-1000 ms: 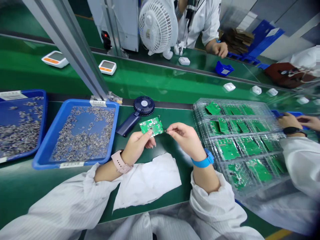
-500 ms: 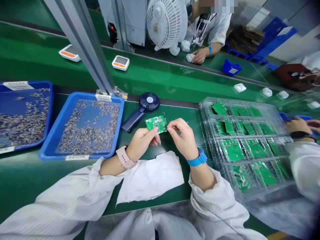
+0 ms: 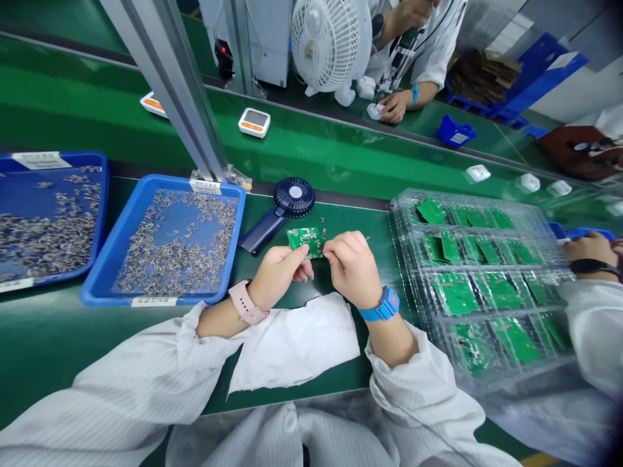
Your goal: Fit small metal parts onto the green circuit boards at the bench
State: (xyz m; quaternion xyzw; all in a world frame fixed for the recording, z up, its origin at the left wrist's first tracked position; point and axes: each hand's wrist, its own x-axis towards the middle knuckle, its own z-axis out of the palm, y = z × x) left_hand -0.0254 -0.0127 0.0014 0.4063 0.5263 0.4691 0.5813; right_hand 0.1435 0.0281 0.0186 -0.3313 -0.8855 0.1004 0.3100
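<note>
A small green circuit board point(image 3: 304, 240) is pinched between the thumb and fingers of my left hand point(image 3: 282, 272), above the green table. My right hand point(image 3: 354, 266) has its thumb and fingertips pressed together at the board's right edge; whatever is between them is too small to make out. Just beyond the board, a few tiny metal parts point(image 3: 324, 230) lie on the table. Under my wrists is a crumpled white cloth point(image 3: 302, 344). Left of my left hand, a blue tray point(image 3: 85, 292) holds many small metal pieces.
A dark blue handheld fan point(image 3: 294, 197) lies behind the board. Stacked clear trays point(image 3: 399, 214) with green boards stand at right, near another person's hand point(image 3: 591, 250). A second blue tray point(image 3: 103, 194) is at far left. Across the belt point(image 3: 195, 130), a person works beside a white fan point(image 3: 331, 45).
My right hand's fingers have closed in more tightly at the board's edge. The white devices on the belt have shifted right. The view has moved slightly.
</note>
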